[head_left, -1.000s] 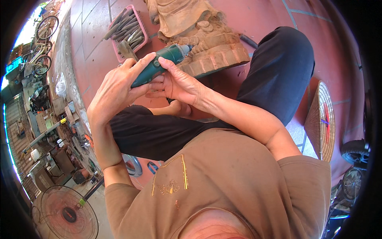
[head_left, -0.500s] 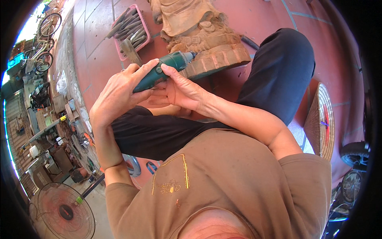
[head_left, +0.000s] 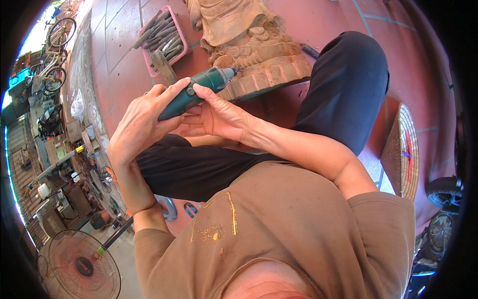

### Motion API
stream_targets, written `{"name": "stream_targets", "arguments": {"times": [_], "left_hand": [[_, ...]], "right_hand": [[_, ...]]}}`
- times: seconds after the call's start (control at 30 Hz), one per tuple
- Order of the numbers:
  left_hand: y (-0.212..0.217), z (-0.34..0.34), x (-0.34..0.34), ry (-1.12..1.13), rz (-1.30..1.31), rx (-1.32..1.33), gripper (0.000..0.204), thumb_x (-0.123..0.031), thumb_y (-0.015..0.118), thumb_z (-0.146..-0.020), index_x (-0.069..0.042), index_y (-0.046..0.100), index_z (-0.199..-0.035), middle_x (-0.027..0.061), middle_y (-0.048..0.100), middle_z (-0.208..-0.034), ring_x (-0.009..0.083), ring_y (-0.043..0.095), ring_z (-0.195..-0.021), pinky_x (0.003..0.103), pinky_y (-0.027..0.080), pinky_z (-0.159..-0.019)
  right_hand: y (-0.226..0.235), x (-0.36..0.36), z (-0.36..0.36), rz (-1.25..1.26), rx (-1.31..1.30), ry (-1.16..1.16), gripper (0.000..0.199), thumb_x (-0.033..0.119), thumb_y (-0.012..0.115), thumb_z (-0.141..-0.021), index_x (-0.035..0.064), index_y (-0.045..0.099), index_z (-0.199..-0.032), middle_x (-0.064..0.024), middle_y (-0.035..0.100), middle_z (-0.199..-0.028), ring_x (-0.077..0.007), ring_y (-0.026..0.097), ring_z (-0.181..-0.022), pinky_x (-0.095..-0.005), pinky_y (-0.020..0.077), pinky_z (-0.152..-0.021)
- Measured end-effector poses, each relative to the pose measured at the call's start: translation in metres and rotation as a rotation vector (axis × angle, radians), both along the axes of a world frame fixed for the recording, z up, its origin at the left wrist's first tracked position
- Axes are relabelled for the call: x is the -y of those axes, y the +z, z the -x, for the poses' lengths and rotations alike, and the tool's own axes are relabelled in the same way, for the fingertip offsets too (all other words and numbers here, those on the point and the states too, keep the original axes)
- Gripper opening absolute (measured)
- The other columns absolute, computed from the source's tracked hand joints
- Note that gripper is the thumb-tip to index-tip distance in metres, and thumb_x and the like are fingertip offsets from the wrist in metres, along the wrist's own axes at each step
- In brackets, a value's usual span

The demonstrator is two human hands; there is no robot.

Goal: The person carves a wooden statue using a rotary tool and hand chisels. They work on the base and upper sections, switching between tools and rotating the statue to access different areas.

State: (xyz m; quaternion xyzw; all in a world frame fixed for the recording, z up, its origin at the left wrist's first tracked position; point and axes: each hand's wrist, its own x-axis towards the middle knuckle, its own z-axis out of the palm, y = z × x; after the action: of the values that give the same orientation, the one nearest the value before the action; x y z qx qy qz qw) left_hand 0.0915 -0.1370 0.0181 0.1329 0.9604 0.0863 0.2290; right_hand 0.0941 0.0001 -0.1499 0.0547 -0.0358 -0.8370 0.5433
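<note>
Holding a green power tool (head_left: 208, 79) aslant before a wooden carving (head_left: 251, 47)

At the far left stand bicycles (head_left: 59, 52) and, lower down, a round fan (head_left: 84, 266). Further in, the left hand (head_left: 139, 114) is curled, palm side toward the tool, closed around its rear part: the index finger stretches along the upper side, and the thumb lies under the lower end. Behind that hand sits a pink basket (head_left: 180, 31) full of dark rod-shaped pieces.

The tool lies between the hands, its rear end in the left grip, its grey nose pointing up and to the right, beyond all the fingertips. A round button shows on its side, just beside the right thumb.

The right hand (head_left: 224, 117) is half open, thumb tip set against the tool's near side; its other fingers reach leftward beneath the body, and how much they bear on it cannot be told.

Past the nose rises the carving's base; whether the two touch is unclear. Rightward come a raised knee in dark trousers (head_left: 348, 89), a conical hat (head_left: 400, 154) tipped on its side, and a black wheel (head_left: 443, 193).
</note>
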Motion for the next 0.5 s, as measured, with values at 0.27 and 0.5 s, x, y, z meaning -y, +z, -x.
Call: {"name": "stream_targets", "arguments": {"times": [0.27,0.5], "left_hand": [[-0.0044,0.0039,0.0013,-0.038,-0.012,0.005,0.075,-0.011,0.073,-0.075,-0.014,0.047,-0.145,0.0161,0.057,-0.09,0.0362,0.061,-0.078,0.043,0.049,-0.071],[-0.006,0.0049,0.0031,-0.031,-0.018,0.007,0.076,-0.01,0.073,-0.074,-0.014,0.047,-0.145,0.0166,0.057,-0.091,0.0369,0.061,-0.078,0.044,0.049,-0.071]], "right_hand": [[-0.0037,-0.0007,-0.0004,0.009,0.026,-0.015,0.056,0.047,0.068,-0.092,0.0076,0.051,-0.127,-0.0118,0.063,-0.117,-0.0309,0.061,-0.114,-0.0511,0.0529,-0.099],[-0.004,-0.0003,0.0011,-0.005,0.005,-0.012,0.057,0.049,0.068,-0.092,0.0081,0.051,-0.128,-0.0123,0.063,-0.12,-0.0315,0.062,-0.114,-0.0498,0.0537,-0.098]]}}
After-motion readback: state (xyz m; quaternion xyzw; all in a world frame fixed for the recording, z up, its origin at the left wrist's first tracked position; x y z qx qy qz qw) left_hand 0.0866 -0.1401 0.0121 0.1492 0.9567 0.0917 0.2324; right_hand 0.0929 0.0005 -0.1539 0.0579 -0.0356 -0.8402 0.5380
